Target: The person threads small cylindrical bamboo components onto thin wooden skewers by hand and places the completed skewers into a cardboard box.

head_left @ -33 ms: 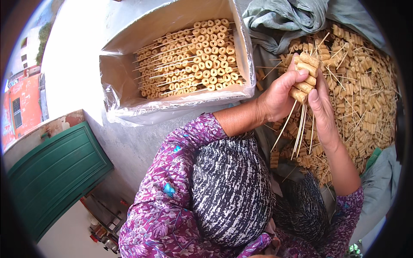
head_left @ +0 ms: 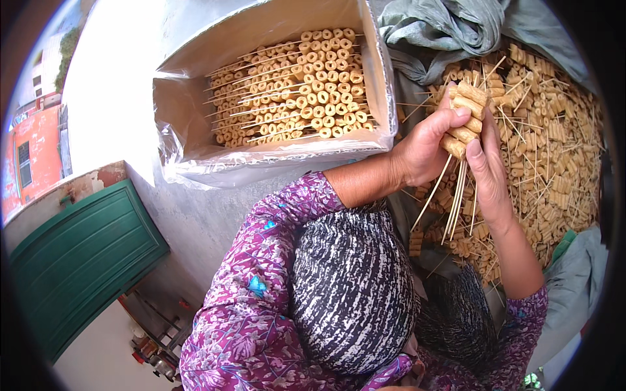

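Observation:
A bundle of skewers (head_left: 465,133) threaded with golden-brown, tube-like food rolls is held up over the pile at the right, its thin sticks pointing down and toward me. My left hand (head_left: 427,144) is closed round the bundle's left side, thumb pressed on the rolls. From the right, my right hand (head_left: 492,174) closes on the same bundle. Its thumb lies beside the lowest roll, and its other fingers are partly hidden behind the rolls. How many skewers are in the bundle is hard to make out.
A cardboard box (head_left: 380,62) lined with clear plastic holds stacked rows of skewered rolls (head_left: 326,85). A large heap of similar skewers (head_left: 554,150) spreads at the right on grey-green cloth (head_left: 443,29). My knees, in patterned black-and-white fabric (head_left: 352,287), are below. A green door (head_left: 91,254) stands left.
The box and background sit slightly shifted in the picture. Both hands keep their grip on the skewers, with almost no movement.

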{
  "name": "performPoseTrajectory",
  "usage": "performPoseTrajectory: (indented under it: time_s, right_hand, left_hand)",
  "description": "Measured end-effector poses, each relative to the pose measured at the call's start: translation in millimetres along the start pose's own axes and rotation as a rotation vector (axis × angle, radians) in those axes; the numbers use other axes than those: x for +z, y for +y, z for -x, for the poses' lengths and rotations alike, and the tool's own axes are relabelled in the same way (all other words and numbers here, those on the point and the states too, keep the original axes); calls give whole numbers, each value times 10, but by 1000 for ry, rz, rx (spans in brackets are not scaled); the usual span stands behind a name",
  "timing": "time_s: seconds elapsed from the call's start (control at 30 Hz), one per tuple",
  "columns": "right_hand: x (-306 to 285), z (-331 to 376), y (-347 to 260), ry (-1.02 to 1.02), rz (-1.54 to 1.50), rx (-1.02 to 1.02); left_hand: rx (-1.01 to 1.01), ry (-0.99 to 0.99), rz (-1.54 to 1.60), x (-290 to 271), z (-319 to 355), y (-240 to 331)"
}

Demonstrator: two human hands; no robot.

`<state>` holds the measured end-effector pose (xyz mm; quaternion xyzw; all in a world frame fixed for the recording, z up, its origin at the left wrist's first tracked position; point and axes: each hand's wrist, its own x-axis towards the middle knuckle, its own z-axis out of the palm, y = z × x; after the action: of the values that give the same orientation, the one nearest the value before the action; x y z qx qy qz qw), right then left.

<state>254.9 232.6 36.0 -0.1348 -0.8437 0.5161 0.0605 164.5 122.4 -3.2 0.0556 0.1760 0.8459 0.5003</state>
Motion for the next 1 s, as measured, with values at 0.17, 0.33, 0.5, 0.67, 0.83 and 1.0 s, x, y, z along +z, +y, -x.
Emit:
performPoseTrajectory:
  time_s: [0.17, 0.33, 0.5, 0.67, 0.83, 1.0]
  right_hand:
    - [-24, -41, -114, -45, -116, 18]
    - [-270, -56, -157, -28, -365, 242]
    - [-534, 206, 148, -36, -299, 232]
    - [-355, 304, 278, 121, 107, 152]
    - [-101, 359, 400, 248, 408, 11]
    - [-380, 307, 135, 138, -544, 288]
  left_hand:
    - [82, 37, -120, 21, 63, 115]
    - [-32, -42, -44, -82, -12, 82]
    - [-182, 17, 178, 54, -137, -141]
    - [-260, 24, 399, -56, -169, -247]
    - [-193, 186, 211, -21, -155, -256]
    - [-140, 160, 40, 13, -150, -292]
